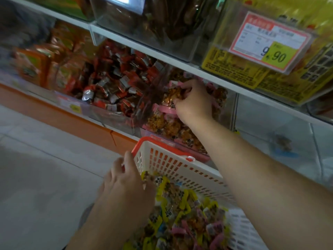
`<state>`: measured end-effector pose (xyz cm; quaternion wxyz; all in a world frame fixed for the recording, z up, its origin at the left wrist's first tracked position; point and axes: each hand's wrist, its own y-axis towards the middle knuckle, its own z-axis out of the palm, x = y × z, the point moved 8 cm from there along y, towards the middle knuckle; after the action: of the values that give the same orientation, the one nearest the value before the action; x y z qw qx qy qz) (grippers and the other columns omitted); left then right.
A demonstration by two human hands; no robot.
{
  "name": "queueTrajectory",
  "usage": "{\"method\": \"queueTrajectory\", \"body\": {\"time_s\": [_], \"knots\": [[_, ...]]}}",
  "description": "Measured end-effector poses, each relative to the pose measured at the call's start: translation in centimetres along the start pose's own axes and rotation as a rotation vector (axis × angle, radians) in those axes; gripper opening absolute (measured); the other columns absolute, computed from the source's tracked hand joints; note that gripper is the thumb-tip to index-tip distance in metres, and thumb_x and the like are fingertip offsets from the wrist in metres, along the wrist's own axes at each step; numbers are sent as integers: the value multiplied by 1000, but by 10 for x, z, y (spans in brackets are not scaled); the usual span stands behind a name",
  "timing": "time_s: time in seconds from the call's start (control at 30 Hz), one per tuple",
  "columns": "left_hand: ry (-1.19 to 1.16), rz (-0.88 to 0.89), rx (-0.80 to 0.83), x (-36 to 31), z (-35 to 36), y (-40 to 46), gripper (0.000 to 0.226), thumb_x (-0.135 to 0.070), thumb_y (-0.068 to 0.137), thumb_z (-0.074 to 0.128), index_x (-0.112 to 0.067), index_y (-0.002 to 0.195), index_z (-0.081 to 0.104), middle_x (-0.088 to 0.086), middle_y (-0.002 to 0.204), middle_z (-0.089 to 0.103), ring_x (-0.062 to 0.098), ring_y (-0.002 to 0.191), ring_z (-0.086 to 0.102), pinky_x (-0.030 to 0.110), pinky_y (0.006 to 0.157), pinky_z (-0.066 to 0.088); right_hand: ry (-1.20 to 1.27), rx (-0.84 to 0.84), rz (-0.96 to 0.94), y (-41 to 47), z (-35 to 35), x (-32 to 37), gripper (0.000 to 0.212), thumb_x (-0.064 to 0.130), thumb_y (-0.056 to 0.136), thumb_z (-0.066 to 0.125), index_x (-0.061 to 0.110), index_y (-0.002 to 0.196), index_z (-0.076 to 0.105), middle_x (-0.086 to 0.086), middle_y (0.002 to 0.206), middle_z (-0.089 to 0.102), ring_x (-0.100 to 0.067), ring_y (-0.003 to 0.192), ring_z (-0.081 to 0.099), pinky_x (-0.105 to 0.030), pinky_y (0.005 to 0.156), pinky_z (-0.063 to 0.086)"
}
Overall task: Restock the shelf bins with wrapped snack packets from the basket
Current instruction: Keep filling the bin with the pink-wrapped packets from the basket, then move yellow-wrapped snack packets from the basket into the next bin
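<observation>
my right hand [191, 100] pinches pink-edged wrapped snack packets [173, 98] over the clear bin [232, 105]; my left hand [126, 179], fingers relaxed, steadies the white slotted basket [180, 166], which could tip.

Pale tiled floor [45, 177] beneath white shelving [144, 49] with an orange base [72, 121]

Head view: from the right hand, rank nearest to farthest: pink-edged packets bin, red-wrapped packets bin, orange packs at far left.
1. Pink-edged packets bin: right hand is inside it.
2. Red-wrapped packets bin: next bin leftward.
3. Orange packs: far left.
</observation>
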<state>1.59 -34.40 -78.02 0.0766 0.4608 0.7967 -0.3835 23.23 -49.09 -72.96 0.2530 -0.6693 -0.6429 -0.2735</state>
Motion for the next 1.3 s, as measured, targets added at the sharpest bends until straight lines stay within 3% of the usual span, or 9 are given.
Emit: {"method": "queueTrajectory", "body": {"time_s": [0.23,0.37,0.53,0.63,0.77,0.93,1.03,1.13,1.3], "knots": [[49,17,22,-3,-4,3,88,-50,100,48,-24,161,-11,-1,163,19,28,149,25,43,121,30,-155,-15,-78,34,39,-6,34,28,94,77,33,124,61,-4,129,63,-28,125,57,-40,94,57],[54,17,22,-3,-3,3,87,-48,100,49,-25,160,-10,0,162,21,29,148,26,45,121,30,-335,-22,-94,31,39,-5,42,35,98,73,33,138,60,-12,154,44,-39,146,36,-49,115,41],[59,23,14,-2,-7,9,82,-42,100,51,-23,160,-2,5,159,27,32,146,30,48,116,35,-281,-70,-198,11,17,14,35,38,99,66,30,133,61,-10,145,50,-35,140,43,-50,116,42],[65,39,-1,-4,-11,11,62,-35,97,55,-23,148,21,9,145,41,35,134,42,49,103,43,-163,-120,-341,-41,-17,24,23,20,97,65,20,120,62,-3,123,56,-20,115,57,-31,99,50],[91,59,-29,-2,-16,12,54,-36,92,58,-20,137,35,12,133,50,39,122,51,49,93,48,-116,142,-351,-136,-22,-8,11,10,99,60,19,106,57,6,100,55,1,86,54,-8,70,43],[115,43,-47,-2,-14,7,50,-35,90,59,-17,132,38,14,127,52,40,116,52,50,86,49,-465,830,71,-249,44,-136,6,26,105,55,27,99,55,8,92,55,-10,82,58,-36,69,49],[107,52,-53,-3,-12,5,48,-32,91,60,-17,130,38,14,126,53,38,118,51,56,92,52,-697,1071,64,-298,64,-180,51,51,103,56,22,145,51,1,144,58,-25,109,66,-38,78,56],[96,53,-55,-2,-10,4,51,-32,92,62,-19,134,37,13,127,52,36,118,50,54,93,50,-758,1093,70,-314,76,-190,86,40,105,63,29,170,8,-4,175,18,-34,129,60,-45,83,61],[75,42,-45,-2,-7,4,57,-33,91,65,-22,138,35,13,129,52,36,119,52,54,97,50,-678,945,140,-310,76,-206,80,48,103,64,37,164,13,-12,166,28,-35,120,64,-42,77,58]]}}
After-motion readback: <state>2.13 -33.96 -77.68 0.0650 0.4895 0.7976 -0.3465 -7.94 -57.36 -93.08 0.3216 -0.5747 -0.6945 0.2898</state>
